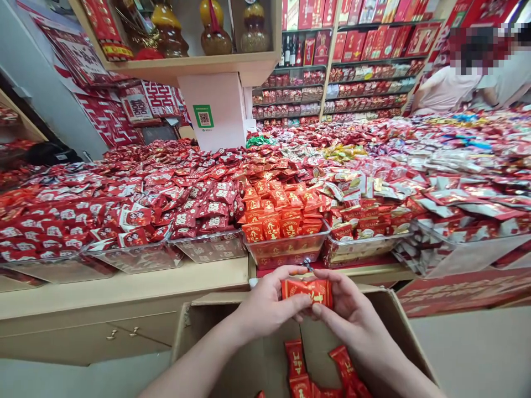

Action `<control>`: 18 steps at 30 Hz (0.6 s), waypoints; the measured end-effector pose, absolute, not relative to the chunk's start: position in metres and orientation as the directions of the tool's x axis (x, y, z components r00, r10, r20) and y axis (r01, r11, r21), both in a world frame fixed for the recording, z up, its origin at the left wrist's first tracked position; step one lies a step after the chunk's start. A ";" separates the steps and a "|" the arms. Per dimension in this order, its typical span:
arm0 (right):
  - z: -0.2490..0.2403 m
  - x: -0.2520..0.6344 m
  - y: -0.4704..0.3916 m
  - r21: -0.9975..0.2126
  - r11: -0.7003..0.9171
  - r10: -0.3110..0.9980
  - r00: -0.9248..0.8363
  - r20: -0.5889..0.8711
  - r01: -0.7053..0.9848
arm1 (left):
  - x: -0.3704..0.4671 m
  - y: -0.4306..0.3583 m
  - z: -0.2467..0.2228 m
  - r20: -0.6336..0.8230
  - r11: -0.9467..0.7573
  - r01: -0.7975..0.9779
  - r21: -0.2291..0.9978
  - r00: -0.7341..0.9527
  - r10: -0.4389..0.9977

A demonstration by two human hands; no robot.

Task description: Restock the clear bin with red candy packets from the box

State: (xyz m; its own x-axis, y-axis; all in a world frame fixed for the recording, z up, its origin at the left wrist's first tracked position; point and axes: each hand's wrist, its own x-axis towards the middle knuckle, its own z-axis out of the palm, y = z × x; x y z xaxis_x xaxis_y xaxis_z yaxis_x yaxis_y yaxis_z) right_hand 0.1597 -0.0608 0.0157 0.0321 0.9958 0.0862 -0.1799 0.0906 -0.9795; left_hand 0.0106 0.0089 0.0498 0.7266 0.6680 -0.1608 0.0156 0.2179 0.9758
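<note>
Between my two hands, above an open cardboard box (199,331), are small red candy packets (301,288) with gold lettering. My left hand (274,296) grips them from the left, its thumb across the front. From the right, my right hand (340,298) closes on them with thumb and fingers. How many packets I hold is not clear. More red packets (295,358) lie loose in the bottom of the box. Just beyond my hands, a clear plastic bin (286,249) is heaped with orange-red packets (282,207) of similar look.
Clear bins of wrapped sweets line the counter on both sides, including maroon packets (213,207) and red-and-white ones (369,213). A white pillar (219,94) with a green code sign rises behind them under a display shelf (199,66). People (450,85) stand at the far right.
</note>
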 end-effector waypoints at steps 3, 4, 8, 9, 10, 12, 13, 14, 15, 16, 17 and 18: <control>0.013 0.155 -0.052 -0.976 0.052 0.997 0.070 0.038 -0.213 | 0.014 0.009 0.046 -0.192 0.244 0.013 0.970 0.661 0.726; 0.013 0.154 -0.050 -0.975 0.045 0.996 0.090 0.026 -0.219 | 0.015 0.009 0.045 -0.194 0.248 0.009 0.969 0.648 0.736; 0.008 0.154 -0.048 -0.956 0.037 0.986 0.165 -0.012 -0.292 | 0.015 0.008 0.042 -0.206 0.248 0.015 0.969 0.608 0.767; 0.006 0.155 -0.048 -0.951 0.035 0.984 0.177 -0.021 -0.309 | 0.016 0.007 0.042 -0.206 0.248 0.015 0.969 0.611 0.765; 0.004 0.154 -0.048 -0.948 0.031 0.982 0.184 -0.029 -0.318 | 0.016 0.007 0.041 -0.201 0.247 0.012 0.969 0.616 0.761; 0.001 0.153 -0.048 -0.946 0.027 0.979 0.202 -0.041 -0.324 | 0.016 0.007 0.040 -0.184 0.239 -0.005 0.971 0.625 0.759; 0.000 0.153 -0.048 -0.944 0.029 0.974 0.224 -0.047 -0.327 | 0.016 0.007 0.040 -0.174 0.235 -0.016 0.972 0.621 0.764; -0.002 0.152 -0.048 -0.942 0.034 0.967 0.250 -0.053 -0.334 | 0.017 0.007 0.040 -0.168 0.233 -0.028 0.972 0.609 0.775; -0.003 0.151 -0.047 -0.940 0.040 0.960 0.275 -0.059 -0.339 | 0.017 0.007 0.040 -0.168 0.232 -0.034 0.972 0.591 0.789; -0.003 0.150 -0.047 -0.941 0.046 0.953 0.297 -0.060 -0.336 | 0.017 0.006 0.040 -0.170 0.231 -0.036 0.972 0.566 0.806; -0.004 0.150 -0.046 -0.947 0.052 0.949 0.312 -0.052 -0.318 | 0.017 0.006 0.040 -0.171 0.225 -0.036 0.974 0.541 0.824; -0.004 0.149 -0.046 -0.958 0.059 0.948 0.318 -0.034 -0.279 | 0.016 0.005 0.039 -0.167 0.217 -0.037 0.975 0.518 0.839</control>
